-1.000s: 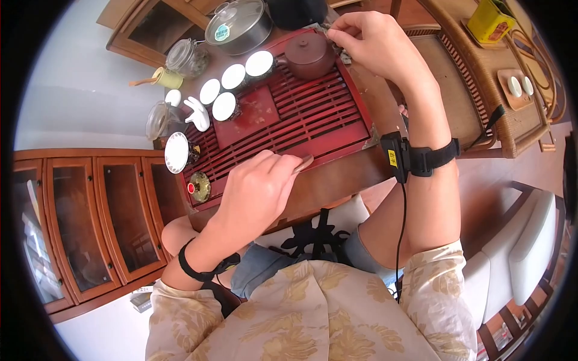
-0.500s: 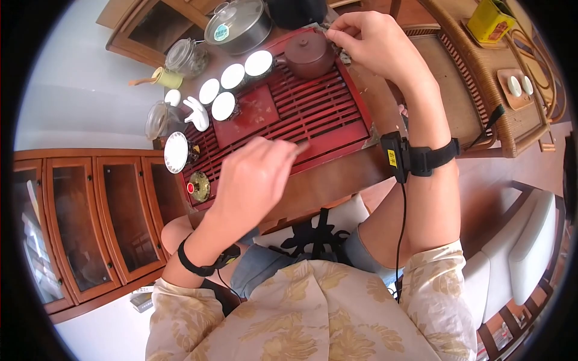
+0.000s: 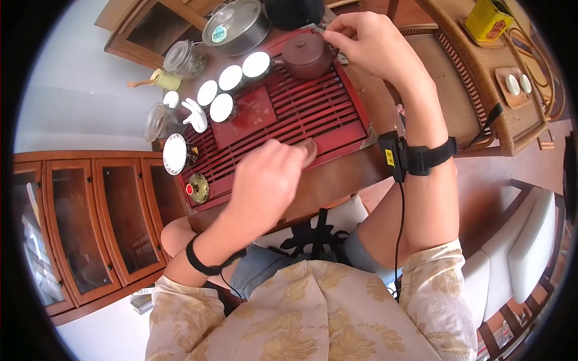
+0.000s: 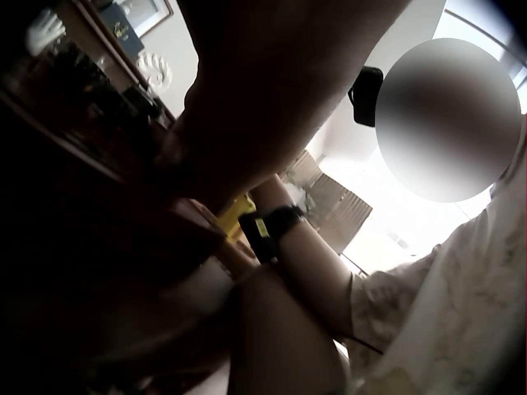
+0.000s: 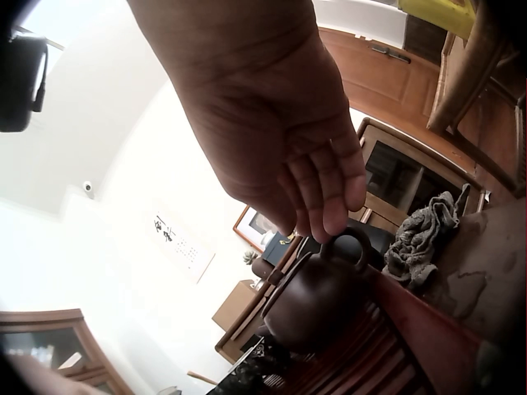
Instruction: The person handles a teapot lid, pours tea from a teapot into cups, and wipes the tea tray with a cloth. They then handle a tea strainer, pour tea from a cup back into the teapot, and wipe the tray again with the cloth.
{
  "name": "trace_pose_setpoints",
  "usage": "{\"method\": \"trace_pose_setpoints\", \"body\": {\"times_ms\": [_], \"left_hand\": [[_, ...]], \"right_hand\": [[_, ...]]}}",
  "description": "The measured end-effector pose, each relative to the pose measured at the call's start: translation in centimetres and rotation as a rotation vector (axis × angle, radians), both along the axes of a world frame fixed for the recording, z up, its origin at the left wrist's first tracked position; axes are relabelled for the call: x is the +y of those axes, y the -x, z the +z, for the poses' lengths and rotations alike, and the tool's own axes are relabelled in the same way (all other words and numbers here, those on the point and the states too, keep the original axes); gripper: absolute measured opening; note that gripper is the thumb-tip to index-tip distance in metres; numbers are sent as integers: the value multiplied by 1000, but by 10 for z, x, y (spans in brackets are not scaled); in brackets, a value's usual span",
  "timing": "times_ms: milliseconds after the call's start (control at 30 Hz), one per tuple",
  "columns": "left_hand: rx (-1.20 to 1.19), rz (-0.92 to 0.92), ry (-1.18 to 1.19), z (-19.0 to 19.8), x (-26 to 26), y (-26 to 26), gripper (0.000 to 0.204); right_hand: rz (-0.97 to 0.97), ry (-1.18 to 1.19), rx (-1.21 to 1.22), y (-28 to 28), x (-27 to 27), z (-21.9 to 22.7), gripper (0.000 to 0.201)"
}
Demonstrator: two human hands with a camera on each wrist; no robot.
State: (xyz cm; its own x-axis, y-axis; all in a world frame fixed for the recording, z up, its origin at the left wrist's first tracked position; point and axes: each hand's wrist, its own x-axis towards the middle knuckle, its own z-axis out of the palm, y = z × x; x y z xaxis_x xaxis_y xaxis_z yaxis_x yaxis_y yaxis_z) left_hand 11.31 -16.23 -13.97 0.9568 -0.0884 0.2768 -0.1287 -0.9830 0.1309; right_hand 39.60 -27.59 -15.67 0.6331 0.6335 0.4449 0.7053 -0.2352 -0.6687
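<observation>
In the head view my left hand (image 3: 268, 186) pinches a small round brown disc (image 3: 310, 153) above the near edge of the red slatted tea tray (image 3: 337, 141). The left wrist view is too dark to show those fingers' work. My right hand (image 3: 373, 45) is at the handle of the dark brown clay teapot (image 3: 306, 57), thumb and fingers together there. In the right wrist view its fingertips meet the ring-shaped handle (image 5: 362, 251). The teapot stands on the tray's far right corner with its lid on.
Several white-mouthed cups (image 3: 230, 78), a white figurine (image 3: 194, 115) and a glass lid with a red knob (image 3: 197, 188) sit on the tray. Behind stand a glass jar (image 3: 185, 60) and a lidded pot (image 3: 235, 27). A grey cloth (image 5: 424, 234) lies beside the teapot.
My left hand has moved slightly to the right and turned, so the disc shows more of its round face. The right hand has stayed at the teapot's handle.
</observation>
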Motion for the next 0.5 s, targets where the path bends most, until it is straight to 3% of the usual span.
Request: {"method": "trace_pose_setpoints", "body": {"times_ms": [100, 200, 267, 333, 400, 500], "left_hand": [[-4, -97, 10, 0, -21, 7, 13], [-21, 2, 134, 3, -2, -6, 11], [-117, 98, 61, 8, 5, -15, 11], [-127, 54, 85, -10, 5, -13, 12], [-49, -24, -66, -8, -15, -6, 13], [-27, -65, 97, 3, -15, -7, 14]], "right_hand": [[2, 55, 34, 1, -1, 7, 29], [13, 46, 47, 3, 0, 7, 29], [7, 28, 47, 2, -2, 5, 30], [7, 25, 54, 1, 0, 5, 30], [6, 25, 13, -1, 1, 3, 30], [4, 48, 84, 3, -3, 9, 29]]}}
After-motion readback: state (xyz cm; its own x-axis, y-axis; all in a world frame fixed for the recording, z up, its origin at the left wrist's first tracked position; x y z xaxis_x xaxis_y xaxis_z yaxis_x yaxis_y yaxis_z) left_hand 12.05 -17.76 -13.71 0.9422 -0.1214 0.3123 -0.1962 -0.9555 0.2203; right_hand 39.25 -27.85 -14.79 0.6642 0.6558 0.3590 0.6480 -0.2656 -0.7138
